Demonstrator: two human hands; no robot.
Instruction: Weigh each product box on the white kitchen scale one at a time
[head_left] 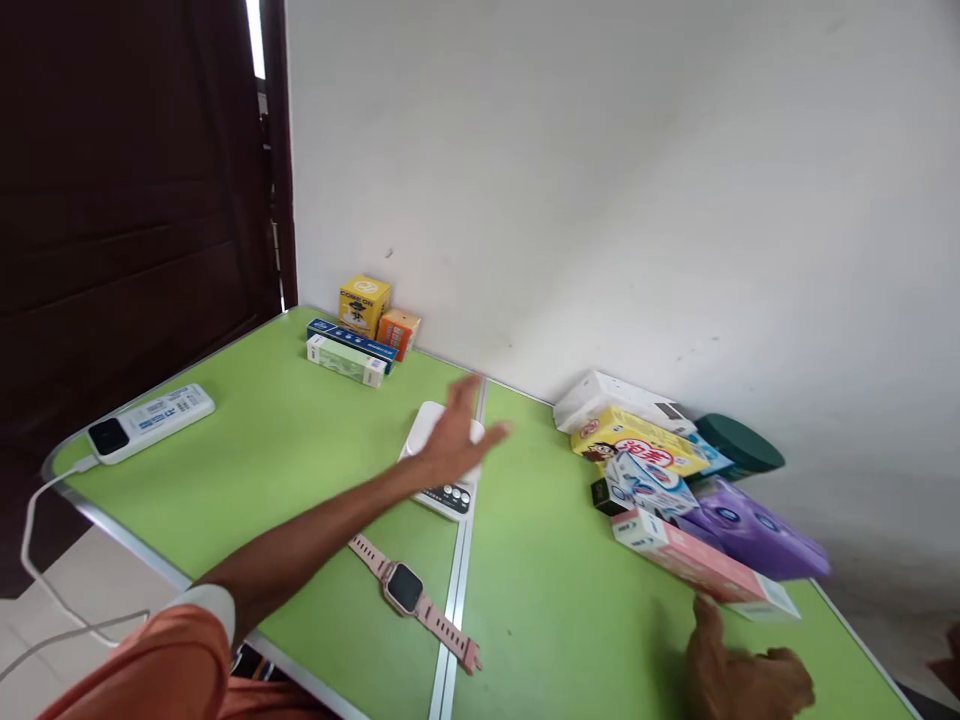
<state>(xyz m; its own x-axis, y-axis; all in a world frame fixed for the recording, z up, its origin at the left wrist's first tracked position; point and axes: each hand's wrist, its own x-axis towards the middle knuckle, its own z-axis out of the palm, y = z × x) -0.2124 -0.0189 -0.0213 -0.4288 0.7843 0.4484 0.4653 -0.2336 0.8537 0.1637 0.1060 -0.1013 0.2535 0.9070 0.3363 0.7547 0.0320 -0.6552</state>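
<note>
My left hand (pixel 452 438) is stretched out over a white kitchen scale (pixel 421 430), its fingers spread and holding nothing. The hand and forearm hide much of the scale, though its buttons show below the wrist. A pink smartwatch (pixel 405 588) lies with its strap unfastened near my left forearm. At the lower right, my right hand (pixel 739 675) is open, one finger pointing up at the lower edge of a long pink box (pixel 697 558). I cannot tell whether that finger touches the box.
Beside the pink box are a purple pack (pixel 757 525), a blue-white box (pixel 651 485), a yellow box (pixel 637 440), a white box (pixel 619 395) and a dark green object (pixel 739 445). Small boxes (pixel 364 305) stand at the back left. A white power bank (pixel 154 422) with a cable lies left.
</note>
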